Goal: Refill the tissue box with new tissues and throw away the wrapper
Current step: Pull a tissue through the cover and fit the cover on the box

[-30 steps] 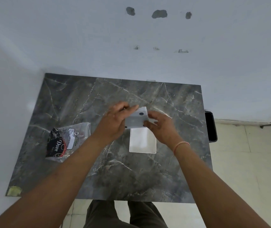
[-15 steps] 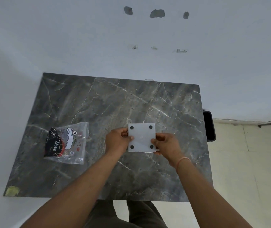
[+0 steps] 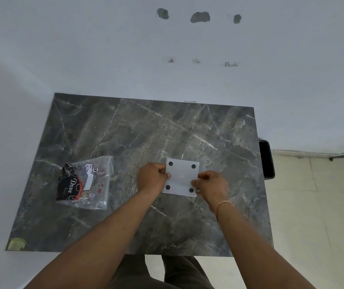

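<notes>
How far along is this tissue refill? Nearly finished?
Close, by the look of it. Done: the wrapper lies on the table, clear and flat, apparently emptied. In hand: the left hand and right hand grip the white tissue box by its sides, four-footed underside facing up; whether it is fully shut cannot be seen. Left: throwing the wrapper away, perhaps into the black bin beside the table.

Black bin [image 3: 267, 159] mostly hidden behind the counter [image 3: 167, 126] edge. Fingers [image 3: 162, 170] curl out of sight under the white box [image 3: 181, 177]. Wrapper [image 3: 85, 182] small print unreadable.
</notes>
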